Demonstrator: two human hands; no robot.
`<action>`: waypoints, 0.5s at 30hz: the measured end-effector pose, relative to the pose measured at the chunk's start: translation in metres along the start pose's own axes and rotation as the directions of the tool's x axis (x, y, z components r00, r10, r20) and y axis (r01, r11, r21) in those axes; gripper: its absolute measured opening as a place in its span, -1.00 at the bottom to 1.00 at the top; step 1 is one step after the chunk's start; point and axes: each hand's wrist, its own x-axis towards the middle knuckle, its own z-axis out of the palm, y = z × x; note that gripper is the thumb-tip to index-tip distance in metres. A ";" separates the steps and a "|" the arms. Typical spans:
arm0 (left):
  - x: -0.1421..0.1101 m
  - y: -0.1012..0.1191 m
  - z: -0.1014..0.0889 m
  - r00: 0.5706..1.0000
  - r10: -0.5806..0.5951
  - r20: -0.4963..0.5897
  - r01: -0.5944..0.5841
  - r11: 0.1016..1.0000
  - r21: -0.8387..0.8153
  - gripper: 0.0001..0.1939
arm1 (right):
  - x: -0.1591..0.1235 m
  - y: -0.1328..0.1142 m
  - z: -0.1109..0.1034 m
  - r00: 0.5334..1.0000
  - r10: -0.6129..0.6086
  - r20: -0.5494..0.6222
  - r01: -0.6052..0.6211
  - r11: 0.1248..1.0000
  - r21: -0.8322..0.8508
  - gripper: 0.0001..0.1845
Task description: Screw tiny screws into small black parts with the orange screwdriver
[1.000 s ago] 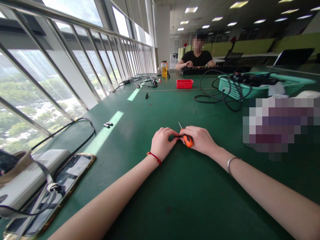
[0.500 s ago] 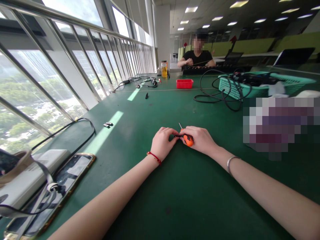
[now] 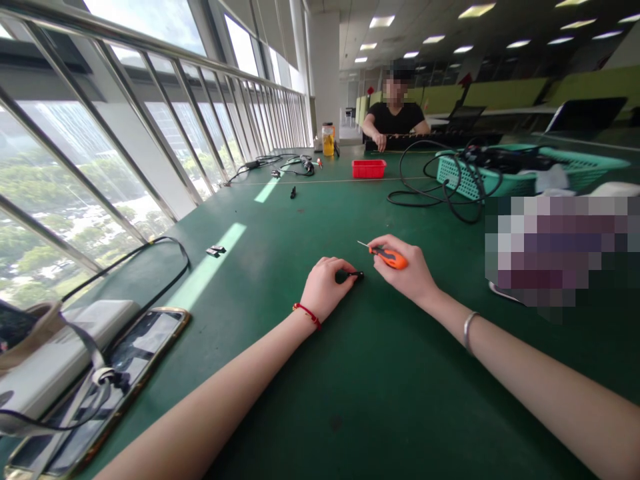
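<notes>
Between thumb and fingers, my left hand (image 3: 327, 287) pinches a small black part (image 3: 356, 274) just over the green tabletop (image 3: 320, 400); its exact kind is too small to make out. My right hand (image 3: 407, 270) is closed around an orange and black screwdriver (image 3: 391, 258). The thin metal shaft points up and to the left, away from the black part and not touching it. A gap separates the two hands.
Two small dark pieces (image 3: 216, 251) lie left of my hands, and another black piece (image 3: 293, 193) farther back. A red bin (image 3: 369, 169), a teal basket (image 3: 515, 183) with cables and a jar (image 3: 328, 140) stand beyond. A phone (image 3: 145, 343) lies front left. A person (image 3: 397, 117) sits opposite.
My right hand has moved right and away from the black part, turning the screwdriver so its shaft points more leftward. My left hand stays put. The person opposite has lowered a hand.
</notes>
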 end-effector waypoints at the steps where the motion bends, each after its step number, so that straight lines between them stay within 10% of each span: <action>1: 0.000 0.000 0.000 1.000 -0.015 0.005 0.015 1.000 -0.007 -0.95 | 0.003 -0.003 -0.003 0.998 0.039 -0.048 -0.037 0.998 0.042 -0.85; 15: 0.001 -0.003 0.000 0.997 -0.076 0.010 0.076 0.996 -0.056 -0.92 | 0.022 -0.022 -0.037 0.984 -0.038 -0.176 0.058 0.992 0.111 -0.79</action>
